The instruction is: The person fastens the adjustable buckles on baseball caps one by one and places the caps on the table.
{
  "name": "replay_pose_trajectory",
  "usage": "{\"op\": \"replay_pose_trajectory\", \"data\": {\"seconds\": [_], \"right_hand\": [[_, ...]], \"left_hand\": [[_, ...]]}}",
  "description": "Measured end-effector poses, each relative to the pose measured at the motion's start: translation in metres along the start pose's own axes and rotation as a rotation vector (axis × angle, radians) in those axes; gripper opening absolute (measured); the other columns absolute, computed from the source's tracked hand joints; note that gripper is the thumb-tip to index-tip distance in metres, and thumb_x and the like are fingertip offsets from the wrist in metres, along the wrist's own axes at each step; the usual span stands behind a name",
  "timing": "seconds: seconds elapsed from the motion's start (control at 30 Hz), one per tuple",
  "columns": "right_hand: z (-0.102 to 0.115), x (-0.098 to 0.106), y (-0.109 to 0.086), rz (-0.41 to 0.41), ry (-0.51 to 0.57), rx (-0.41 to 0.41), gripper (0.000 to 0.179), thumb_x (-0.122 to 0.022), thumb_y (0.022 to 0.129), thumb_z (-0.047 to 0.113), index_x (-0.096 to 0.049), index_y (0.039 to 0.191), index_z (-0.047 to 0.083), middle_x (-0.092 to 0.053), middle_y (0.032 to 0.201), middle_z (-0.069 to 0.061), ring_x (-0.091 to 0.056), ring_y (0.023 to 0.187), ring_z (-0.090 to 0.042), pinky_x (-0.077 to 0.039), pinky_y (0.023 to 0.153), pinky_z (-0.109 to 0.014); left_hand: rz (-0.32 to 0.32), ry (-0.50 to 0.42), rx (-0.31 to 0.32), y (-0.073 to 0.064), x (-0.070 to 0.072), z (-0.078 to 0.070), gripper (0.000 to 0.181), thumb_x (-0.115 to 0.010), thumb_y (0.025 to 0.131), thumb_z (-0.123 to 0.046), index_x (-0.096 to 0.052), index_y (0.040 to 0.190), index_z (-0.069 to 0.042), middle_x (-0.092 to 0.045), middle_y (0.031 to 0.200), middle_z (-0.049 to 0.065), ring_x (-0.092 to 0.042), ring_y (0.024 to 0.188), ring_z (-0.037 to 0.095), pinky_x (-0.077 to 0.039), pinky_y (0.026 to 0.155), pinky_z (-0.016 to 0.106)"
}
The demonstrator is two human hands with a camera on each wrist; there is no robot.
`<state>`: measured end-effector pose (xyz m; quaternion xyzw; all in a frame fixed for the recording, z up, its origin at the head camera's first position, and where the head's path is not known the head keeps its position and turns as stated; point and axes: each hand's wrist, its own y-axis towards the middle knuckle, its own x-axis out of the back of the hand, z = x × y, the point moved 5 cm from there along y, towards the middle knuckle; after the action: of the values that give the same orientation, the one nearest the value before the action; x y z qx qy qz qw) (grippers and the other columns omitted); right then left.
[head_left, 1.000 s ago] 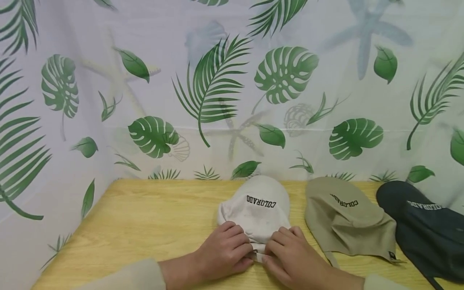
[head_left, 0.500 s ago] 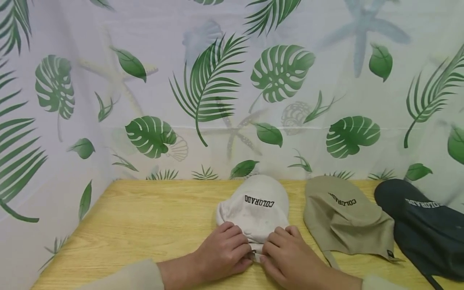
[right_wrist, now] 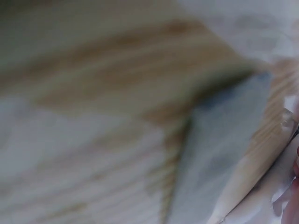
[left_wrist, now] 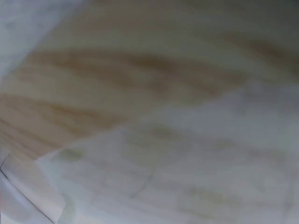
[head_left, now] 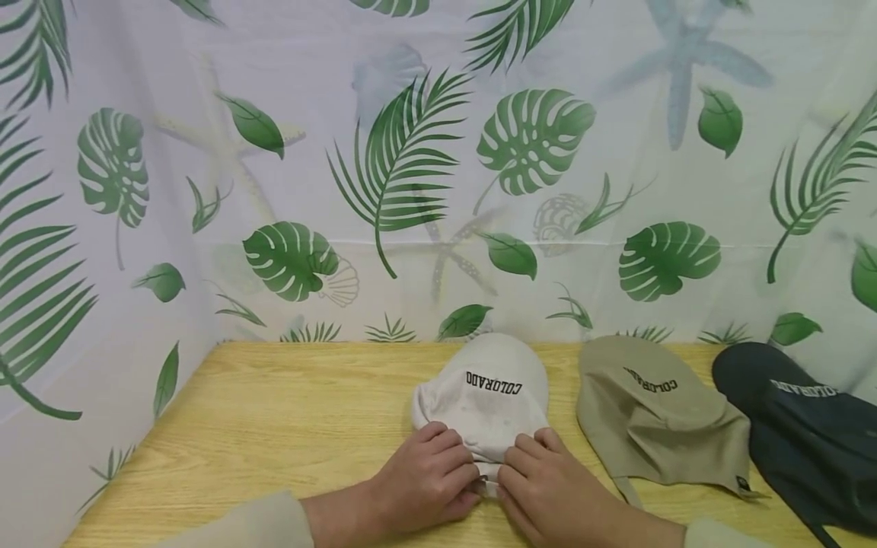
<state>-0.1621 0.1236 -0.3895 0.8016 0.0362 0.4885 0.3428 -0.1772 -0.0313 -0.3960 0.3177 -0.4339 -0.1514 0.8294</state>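
Observation:
A white cap point(head_left: 496, 407) with dark COLORADO lettering, upside down to me, lies on the table in the head view. Its narrow back strap point(head_left: 490, 487) faces me. My left hand point(head_left: 428, 476) grips the cap's near edge and strap from the left, fingers curled. From the right, my right hand point(head_left: 558, 483) pinches the other end, with a short gap between the hands. The fingers cover most of the strap's fastening. In the left wrist view, pale cap fabric point(left_wrist: 28, 191) shows in the lower corner. The right wrist view catches fingers point(right_wrist: 292, 203) at its edge.
A khaki cap point(head_left: 651, 415) and a dark navy cap point(head_left: 808, 426) lie to the right on the wooden table point(head_left: 288, 411). Behind the table hangs a white leaf-print cloth point(head_left: 425, 304). Both wrist views are mostly blurred.
Both hands stay on the strap with only slight finger shifts. The dark bit of fastening between them shows less than before. The caps have not moved.

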Motion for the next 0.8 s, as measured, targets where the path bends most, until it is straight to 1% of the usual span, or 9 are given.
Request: {"op": "replay_pose_trajectory", "data": {"seconds": [0.2, 0.4, 0.47, 0.6, 0.7, 0.8], "right_hand": [[-0.002, 0.001, -0.001, 0.015, -0.013, -0.014, 0.024, -0.053, 0.093, 0.022, -0.047, 0.070, 0.021, -0.042, 0.070, 0.009, -0.039, 0.069, -0.012, -0.028, 0.073, -0.030], [-0.003, 0.004, 0.000, 0.002, -0.024, -0.016, 0.022, -0.054, 0.088, 0.022, -0.047, 0.067, 0.020, -0.042, 0.067, 0.009, -0.039, 0.067, -0.014, -0.028, 0.072, -0.031], [-0.002, 0.006, 0.002, -0.011, -0.024, -0.016, 0.023, -0.052, 0.088, 0.022, -0.047, 0.067, 0.020, -0.041, 0.066, 0.009, -0.038, 0.067, -0.013, -0.028, 0.071, -0.031], [0.000, 0.013, 0.007, -0.081, -0.007, -0.017, 0.024, -0.050, 0.088, 0.021, -0.045, 0.065, 0.020, -0.038, 0.065, 0.009, -0.035, 0.064, -0.012, -0.028, 0.069, -0.029], [0.001, 0.017, 0.011, -0.121, 0.011, -0.022, 0.024, -0.051, 0.089, 0.022, -0.045, 0.066, 0.021, -0.038, 0.066, 0.009, -0.032, 0.064, -0.011, -0.027, 0.068, -0.029], [0.001, 0.018, 0.012, -0.097, 0.014, -0.038, 0.026, -0.050, 0.094, 0.024, -0.047, 0.068, 0.021, -0.039, 0.068, 0.009, -0.033, 0.065, -0.011, -0.027, 0.069, -0.029]], "left_hand": [[-0.021, -0.004, 0.004, 0.002, 0.000, -0.001, 0.012, -0.069, 0.084, -0.030, -0.070, 0.082, -0.019, -0.065, 0.080, -0.010, -0.059, 0.080, 0.010, -0.048, 0.080, 0.028], [-0.031, -0.034, 0.027, 0.003, 0.001, -0.001, 0.011, -0.072, 0.082, -0.030, -0.071, 0.081, -0.020, -0.066, 0.079, -0.010, -0.060, 0.083, 0.011, -0.048, 0.082, 0.027], [-0.028, -0.042, 0.035, 0.003, 0.002, -0.001, 0.011, -0.073, 0.082, -0.031, -0.072, 0.082, -0.020, -0.066, 0.079, -0.010, -0.060, 0.083, 0.011, -0.048, 0.083, 0.027], [-0.027, -0.053, 0.045, 0.003, 0.002, 0.002, 0.012, -0.075, 0.081, -0.031, -0.072, 0.082, -0.020, -0.065, 0.080, -0.010, -0.059, 0.083, 0.011, -0.047, 0.082, 0.028], [-0.039, -0.046, 0.037, 0.003, 0.002, 0.003, 0.012, -0.075, 0.079, -0.030, -0.070, 0.081, -0.019, -0.065, 0.079, -0.010, -0.059, 0.082, 0.011, -0.047, 0.080, 0.028], [-0.053, -0.037, 0.028, 0.004, 0.002, 0.004, 0.011, -0.073, 0.078, -0.029, -0.069, 0.081, -0.019, -0.065, 0.079, -0.010, -0.060, 0.081, 0.012, -0.047, 0.080, 0.028]]}}
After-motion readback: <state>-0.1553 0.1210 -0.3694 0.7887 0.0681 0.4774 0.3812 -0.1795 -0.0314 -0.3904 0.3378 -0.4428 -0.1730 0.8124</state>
